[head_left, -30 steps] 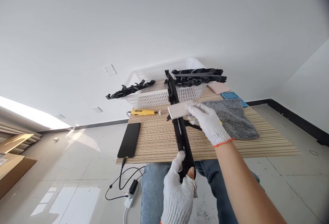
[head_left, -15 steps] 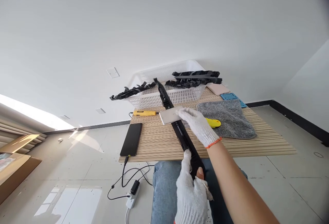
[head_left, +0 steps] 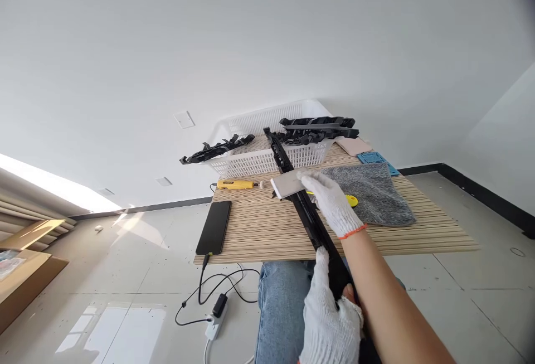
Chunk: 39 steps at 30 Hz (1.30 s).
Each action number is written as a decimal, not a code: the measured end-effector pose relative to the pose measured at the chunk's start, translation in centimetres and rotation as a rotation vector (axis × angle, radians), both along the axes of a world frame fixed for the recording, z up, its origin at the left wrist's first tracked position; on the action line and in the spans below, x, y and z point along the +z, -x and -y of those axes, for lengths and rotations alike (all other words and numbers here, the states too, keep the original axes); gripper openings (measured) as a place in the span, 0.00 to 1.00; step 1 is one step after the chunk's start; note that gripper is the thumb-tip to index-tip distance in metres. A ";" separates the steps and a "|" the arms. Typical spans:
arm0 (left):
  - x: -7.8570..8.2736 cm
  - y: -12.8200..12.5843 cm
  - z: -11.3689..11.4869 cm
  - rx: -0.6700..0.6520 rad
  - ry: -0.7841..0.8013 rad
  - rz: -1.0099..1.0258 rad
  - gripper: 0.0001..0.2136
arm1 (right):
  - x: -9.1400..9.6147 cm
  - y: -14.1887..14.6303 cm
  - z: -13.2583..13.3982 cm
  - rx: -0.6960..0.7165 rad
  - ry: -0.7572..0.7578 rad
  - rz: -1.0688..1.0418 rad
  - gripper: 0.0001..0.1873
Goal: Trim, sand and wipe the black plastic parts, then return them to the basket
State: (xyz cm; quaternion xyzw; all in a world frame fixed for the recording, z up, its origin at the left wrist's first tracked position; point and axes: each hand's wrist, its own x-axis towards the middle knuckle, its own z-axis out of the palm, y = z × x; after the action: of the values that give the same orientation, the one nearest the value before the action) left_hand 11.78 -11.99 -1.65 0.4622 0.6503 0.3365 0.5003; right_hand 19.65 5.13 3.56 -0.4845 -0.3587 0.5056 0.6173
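A long black plastic trim part (head_left: 307,213) slants from my lap up across the table to the basket's edge. My left hand (head_left: 332,319), in a white knit glove with the thumb bare, is closed around its near end, index finger stretched along it. In my right hand (head_left: 328,197), also gloved, is a flat whitish rectangular pad (head_left: 288,184), pinched at its right end and lying across the upper part of the trim. The pad's underside is hidden. Just beside the right hand, a yellow-handled tool (head_left: 351,200) rests on a grey cloth (head_left: 371,194).
A white basket (head_left: 259,164) at the back holds several black plastic parts (head_left: 320,129). On the striped table (head_left: 254,230) lie a yellow rotary tool (head_left: 236,184), a black phone (head_left: 214,227) on a cable, a blue plate (head_left: 378,162) and a pinkish pad (head_left: 353,145). A power strip (head_left: 215,324) is on the floor.
The black trim part and both hands have shifted to the right. The pad has moved right with them and still lies across the trim.
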 end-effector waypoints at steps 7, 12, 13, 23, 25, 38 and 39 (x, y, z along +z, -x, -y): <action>0.2 0.4 -0.1 0.051 -0.054 0.003 0.36 | -0.5 -0.4 0.1 0.106 -0.093 0.028 0.13; 0.2 0.8 -0.1 0.073 -0.051 0.009 0.36 | -0.6 -0.3 -0.2 -0.132 -0.050 -0.011 0.12; 0.2 0.9 -0.2 0.076 -0.051 0.012 0.36 | -0.5 -0.2 -0.2 -0.138 -0.044 -0.035 0.13; 0.4 1.2 -0.1 0.081 -0.063 0.031 0.35 | -0.4 0.2 -0.1 -0.101 0.044 -0.096 0.25; 0.4 1.3 -0.1 0.079 -0.069 0.030 0.35 | -0.3 0.1 -0.3 -0.106 0.063 -0.095 0.23; 0.4 1.5 -0.2 0.089 -0.068 0.021 0.33 | -0.6 -0.7 -0.3 -0.086 0.108 -0.161 0.20; 0.5 1.5 -0.2 0.095 -0.067 0.023 0.33 | -0.6 -0.8 -0.3 -0.096 0.105 -0.181 0.20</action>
State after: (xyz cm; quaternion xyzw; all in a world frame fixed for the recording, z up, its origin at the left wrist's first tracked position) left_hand 10.26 -11.74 -1.18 0.4434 0.6542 0.3869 0.4751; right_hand 20.45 5.45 3.00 -0.4852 -0.2507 0.5352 0.6444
